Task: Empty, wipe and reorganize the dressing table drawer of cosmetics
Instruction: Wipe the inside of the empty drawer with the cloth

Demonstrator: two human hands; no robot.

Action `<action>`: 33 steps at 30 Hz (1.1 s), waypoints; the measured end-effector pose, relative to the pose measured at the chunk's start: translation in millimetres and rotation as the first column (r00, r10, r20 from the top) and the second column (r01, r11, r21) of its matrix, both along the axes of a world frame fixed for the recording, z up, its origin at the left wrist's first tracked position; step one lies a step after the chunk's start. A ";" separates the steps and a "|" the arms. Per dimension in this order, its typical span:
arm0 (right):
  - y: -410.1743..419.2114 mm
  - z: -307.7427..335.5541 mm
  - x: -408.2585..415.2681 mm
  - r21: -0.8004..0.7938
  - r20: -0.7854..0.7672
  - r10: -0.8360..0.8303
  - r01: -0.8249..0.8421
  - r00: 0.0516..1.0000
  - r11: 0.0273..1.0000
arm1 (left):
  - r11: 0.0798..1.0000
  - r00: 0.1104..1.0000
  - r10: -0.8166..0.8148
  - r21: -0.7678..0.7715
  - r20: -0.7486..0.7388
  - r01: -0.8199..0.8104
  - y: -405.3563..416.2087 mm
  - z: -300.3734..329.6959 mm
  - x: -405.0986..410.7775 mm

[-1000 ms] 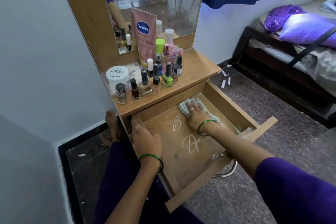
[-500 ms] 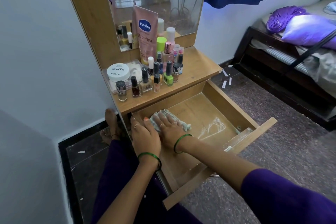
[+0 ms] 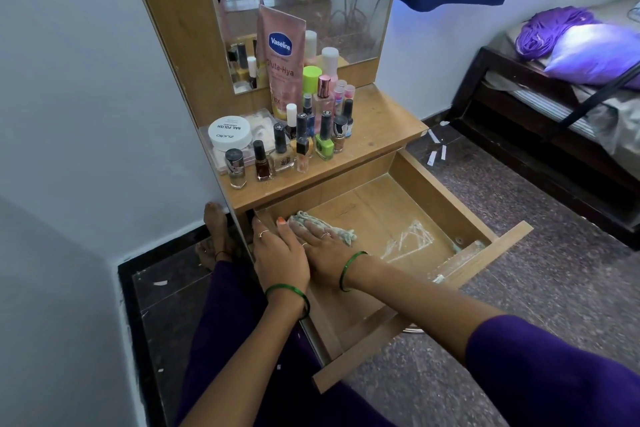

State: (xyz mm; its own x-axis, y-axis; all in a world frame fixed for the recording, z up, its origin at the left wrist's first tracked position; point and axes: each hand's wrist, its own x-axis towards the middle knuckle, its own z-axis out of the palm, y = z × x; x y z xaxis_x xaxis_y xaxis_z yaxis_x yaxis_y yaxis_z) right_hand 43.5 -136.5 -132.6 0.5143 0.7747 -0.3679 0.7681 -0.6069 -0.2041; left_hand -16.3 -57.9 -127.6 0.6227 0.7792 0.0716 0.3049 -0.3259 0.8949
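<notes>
Wooden bench (image 3: 374,121) stood against the wall, cosmetics (image 3: 301,135) crowded on its top, and there was the drawer (image 3: 443,194), pulled right out beneath, white smears on its floor. Right hand (image 3: 322,250) lay flat, fingers straight, pressing the cloth (image 3: 325,227) into the drawer's back-left corner. Left hand (image 3: 280,253), relaxed and gripping nothing, rested on the drawer's left wall, touching the right hand.

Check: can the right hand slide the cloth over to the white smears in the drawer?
Probably yes: the right hand presses the cloth at back left, and only bare drawer floor lies before the white smears.
</notes>
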 end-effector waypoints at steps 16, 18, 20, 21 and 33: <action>-48.9 56.2 -24.6 -0.277 -0.020 0.253 -0.248 0.967 0.928 | 1.000 0.998 -0.012 0.008 -0.067 0.013 0.0 -2.6 -3.3; -46.9 58.7 -28.5 -0.273 0.057 0.294 -0.268 0.954 0.924 | 1.000 0.996 -0.014 0.018 -0.092 0.016 -0.1 -0.9 -4.0; -46.3 57.1 -32.0 -0.249 0.118 0.300 -0.264 0.947 0.932 | 1.000 0.993 -0.011 0.026 -0.121 0.014 0.9 -0.2 -3.7; -47.1 54.1 -31.1 -0.237 0.143 0.290 -0.252 0.946 0.938 | 1.000 0.991 -0.010 0.027 -0.133 0.014 1.3 -0.3 -3.6; -103.7 47.9 44.0 -0.332 0.316 -0.265 0.368 0.911 0.868 | 0.999 0.990 -0.032 0.036 -0.134 0.037 0.5 -0.8 -6.7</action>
